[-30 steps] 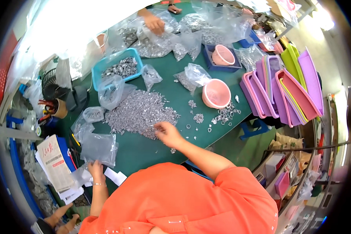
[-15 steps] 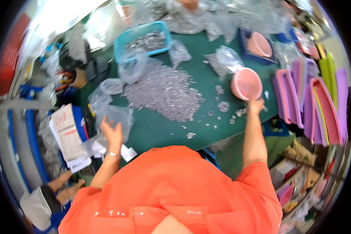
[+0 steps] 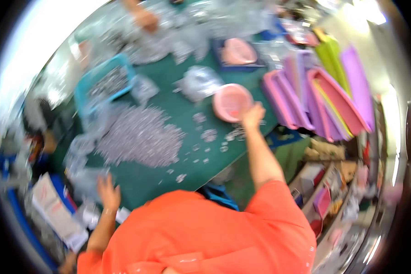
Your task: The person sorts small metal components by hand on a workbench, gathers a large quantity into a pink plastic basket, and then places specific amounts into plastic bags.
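Observation:
My right hand (image 3: pixel 253 117) grips the near right rim of a round pink plastic bowl (image 3: pixel 220 106) on the green table. Something small and red shows inside the bowl. Small ring-like pieces (image 3: pixel 235 132) lie beside the bowl, partly under my wrist. On the left, my left hand (image 3: pixel 108 192) is open with its fingers spread, at the edge of a clear plastic bag (image 3: pixel 86 180); I cannot tell if it touches it. A wide heap of small grey pieces (image 3: pixel 141 139) lies between my hands, with several little clusters (image 3: pixel 209 135) right of it.
A blue tray (image 3: pixel 81 93) of grey parts stands behind the heap. Clear bags and another person's hand (image 3: pixel 146 20) are at the far side. Upright pink and purple bins (image 3: pixel 285 98) border the right; a paper stack (image 3: pixel 55 208) lies at left. Boxes fill a lower shelf (image 3: pixel 326 182).
The view has swung right, so the table and heap sit further left and look tilted. Another person's hand has come into sight. My right hand still holds the bowl; my left stays open.

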